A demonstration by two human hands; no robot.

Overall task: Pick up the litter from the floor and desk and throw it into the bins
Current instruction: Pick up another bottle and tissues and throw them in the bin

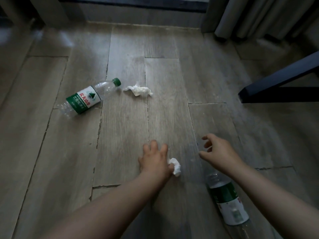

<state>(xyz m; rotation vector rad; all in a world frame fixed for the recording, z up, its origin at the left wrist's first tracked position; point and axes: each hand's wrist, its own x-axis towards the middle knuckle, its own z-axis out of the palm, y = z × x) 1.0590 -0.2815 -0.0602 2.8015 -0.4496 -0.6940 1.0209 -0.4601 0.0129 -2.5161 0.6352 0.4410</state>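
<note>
Littering floor (120, 135) — two bottles (86, 98) (227, 203), two tissues (139, 90) (175, 167)

I see a clear bottle (86, 99), green cap and green-and-white label, lying on its side on the left of the floor. Its cap points at a crumpled tissue (139, 90) just beside it. My left hand (155, 161) grips a small tissue wad (176, 166). A second bottle (227, 202) with a similar label lies on its side at the near right.
</note>
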